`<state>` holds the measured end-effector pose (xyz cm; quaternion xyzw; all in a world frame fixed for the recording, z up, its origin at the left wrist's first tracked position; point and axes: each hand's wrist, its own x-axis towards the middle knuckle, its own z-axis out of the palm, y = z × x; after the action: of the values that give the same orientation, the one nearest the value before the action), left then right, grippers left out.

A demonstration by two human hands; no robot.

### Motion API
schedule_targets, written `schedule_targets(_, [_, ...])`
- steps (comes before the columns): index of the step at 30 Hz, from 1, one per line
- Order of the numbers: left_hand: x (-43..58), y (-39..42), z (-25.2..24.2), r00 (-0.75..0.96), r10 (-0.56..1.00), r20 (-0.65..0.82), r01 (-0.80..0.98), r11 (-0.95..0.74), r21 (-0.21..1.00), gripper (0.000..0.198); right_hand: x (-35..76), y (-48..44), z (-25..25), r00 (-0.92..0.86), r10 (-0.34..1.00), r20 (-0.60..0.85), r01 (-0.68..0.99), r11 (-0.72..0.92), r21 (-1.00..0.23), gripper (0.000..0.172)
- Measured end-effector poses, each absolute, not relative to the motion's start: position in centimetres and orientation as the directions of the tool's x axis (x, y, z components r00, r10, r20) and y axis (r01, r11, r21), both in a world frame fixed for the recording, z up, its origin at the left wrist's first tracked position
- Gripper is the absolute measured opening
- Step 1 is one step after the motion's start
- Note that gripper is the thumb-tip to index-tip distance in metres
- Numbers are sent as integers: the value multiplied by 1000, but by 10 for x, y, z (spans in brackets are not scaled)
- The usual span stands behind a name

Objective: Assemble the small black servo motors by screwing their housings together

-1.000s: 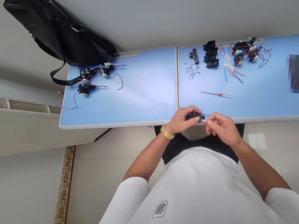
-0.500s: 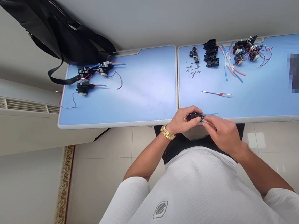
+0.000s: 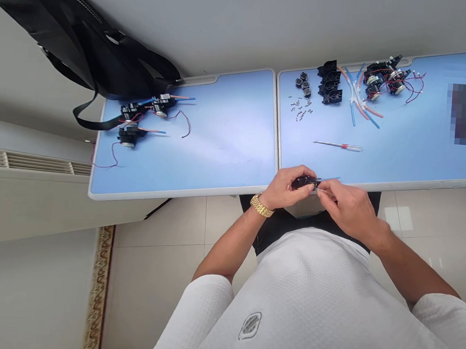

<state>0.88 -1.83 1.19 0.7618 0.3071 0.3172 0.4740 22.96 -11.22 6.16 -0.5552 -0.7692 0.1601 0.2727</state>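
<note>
I watch the left hand [image 3: 282, 187] clamp a small black plastic housing [image 3: 306, 183] at the near edge of the worktop [image 3: 184, 191], right hand [image 3: 352, 210] pinching its end beside a thin blue tube [image 3: 330, 178]. It looks light, stiff, possibly brittle; safest held by its body.

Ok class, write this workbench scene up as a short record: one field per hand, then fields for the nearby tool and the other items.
Left hand: holds a small black plastic part
Right hand: fingertips at the part's right end, grip unclear
Left wrist: gold wristwatch
Nearest tool: screwdriver, lying on the table ahead of the hands
Also on tables: black housings, loose small metal pins, wired black assemblies
</note>
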Motion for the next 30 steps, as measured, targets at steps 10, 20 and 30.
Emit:
schedule_targets(10, [8,-19,12,614,771,171,180,-347,920,42,235,-107,63,-330,905,268,769,422,-479,19])
schedule_targets(20, [9,-19,10,597,782,179,180,-348,920,44,228,-109,58,-282,896,343,799,418,-433,24])
schedule_targets(30, [8,-18,10,613,770,178,169,-348,922,40,241,-104,60,-302,936,181,690,345,-636,17])
